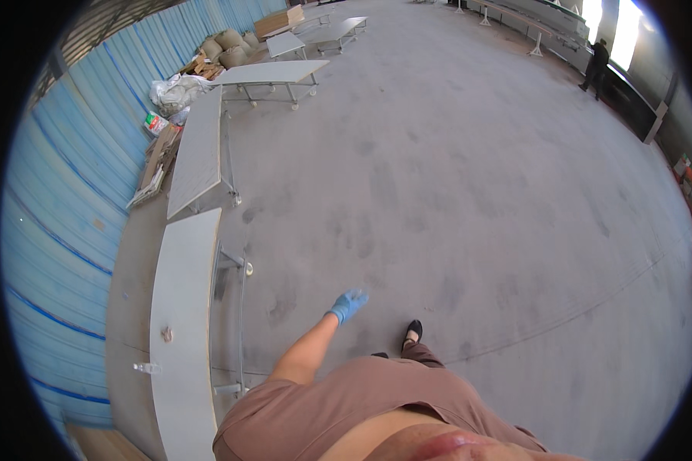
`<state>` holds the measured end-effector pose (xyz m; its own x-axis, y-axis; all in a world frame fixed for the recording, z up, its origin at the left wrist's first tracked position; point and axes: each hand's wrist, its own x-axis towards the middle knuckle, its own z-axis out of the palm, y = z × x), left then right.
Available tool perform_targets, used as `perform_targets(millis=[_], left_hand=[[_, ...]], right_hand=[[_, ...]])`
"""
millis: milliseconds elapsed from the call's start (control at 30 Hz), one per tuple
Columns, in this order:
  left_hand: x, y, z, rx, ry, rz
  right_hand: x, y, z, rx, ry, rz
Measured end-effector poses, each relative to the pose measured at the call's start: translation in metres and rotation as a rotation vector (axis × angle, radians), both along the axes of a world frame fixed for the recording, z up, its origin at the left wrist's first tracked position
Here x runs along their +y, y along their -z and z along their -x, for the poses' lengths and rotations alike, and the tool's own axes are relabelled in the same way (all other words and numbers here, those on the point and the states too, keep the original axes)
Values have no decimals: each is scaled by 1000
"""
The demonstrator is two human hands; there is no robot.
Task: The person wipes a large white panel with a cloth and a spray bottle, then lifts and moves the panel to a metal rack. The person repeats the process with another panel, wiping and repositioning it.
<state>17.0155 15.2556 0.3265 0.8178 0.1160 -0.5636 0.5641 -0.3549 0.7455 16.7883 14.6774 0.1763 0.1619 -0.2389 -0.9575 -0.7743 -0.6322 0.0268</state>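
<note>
My left hand (350, 306), in a blue glove, hangs out in front of me over the grey floor, with the forearm bare. Its fingers look bent together, and a pale, see-through patch shows at their tips, too small to name. The closest piece of furniture to it is the long white-topped wheeled table (184, 276) on the left, which it does not touch. A clear plastic bottle (148, 368) lies on its side at that table's outer edge, with a small crumpled brownish thing (167, 334) further along. My right hand is out of view.
More wheeled tables (196, 154) line the blue corrugated wall (69, 215). Stuffed sacks (229, 48), white plastic bags (175, 94) and flat boards (158, 165) lie along it. A person (596, 67) in dark clothes stands far right beside a long dark panel (630, 104).
</note>
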Motion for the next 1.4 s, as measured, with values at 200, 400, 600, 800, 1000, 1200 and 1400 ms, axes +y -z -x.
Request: perform_targets(millis=[200, 400, 600, 800, 1000, 1200, 1400], left_hand=[[42, -5, -13, 360, 19, -63], [90, 15, -35, 714, -363, 40], [168, 47, -249, 728, -501, 89], [234, 32, -640, 464, -144, -117], [236, 16, -977, -37, -62, -65], [252, 44, -1095, 160, -42, 261], [301, 69, -1102, 462, -247, 108]], right_hand=[[51, -98, -353, -512, -739, -22], [153, -158, -649, -785, -159, -168], [222, -114, -797, -761, -19, -228], [231, -81, -854, -347, 14, -177], [221, -28, -963, -111, -64, -44], [262, -16, -1237, -136, -244, -2], [379, -77, -1623, -683, -259, -163]])
